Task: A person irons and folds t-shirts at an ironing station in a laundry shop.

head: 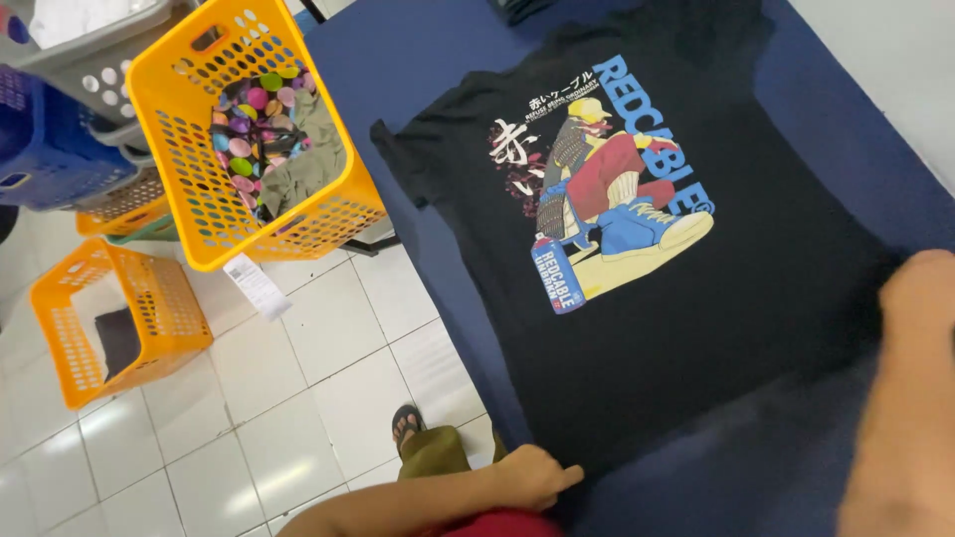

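A black T-shirt (696, 298) lies spread flat on a dark blue table (398, 60), its printed side up: a colourful picture of a seated figure with a big blue shoe and a spray can. From where I stand the body of the shirt looks smoothed out, with one short sleeve reaching toward the table's floor-side edge and the collar end running off the top of the view. No fold is in it yet as far as I can see, so I judge the laying-out mostly done and any folding not begun.

The person's left hand (532, 477) is at the near hem corner, fingers curled and pinching the edge of the cloth against the table edge. The right hand (915, 298) comes in from the right, close to the camera and blurred; it rests on or just over the shirt's side, and I cannot tell whether it grips the fabric or merely presses on it.

Beside the table, on the white tiled floor (298, 398), stands a yellow-orange laundry basket (179, 149) holding a spotted garment and an olive one, a paper tag hanging from its side. A second orange basket (80, 328) sits lower left with something dark inside, and grey and blue baskets crowd the top left corner. A sandalled foot (406, 423) shows below the table edge.
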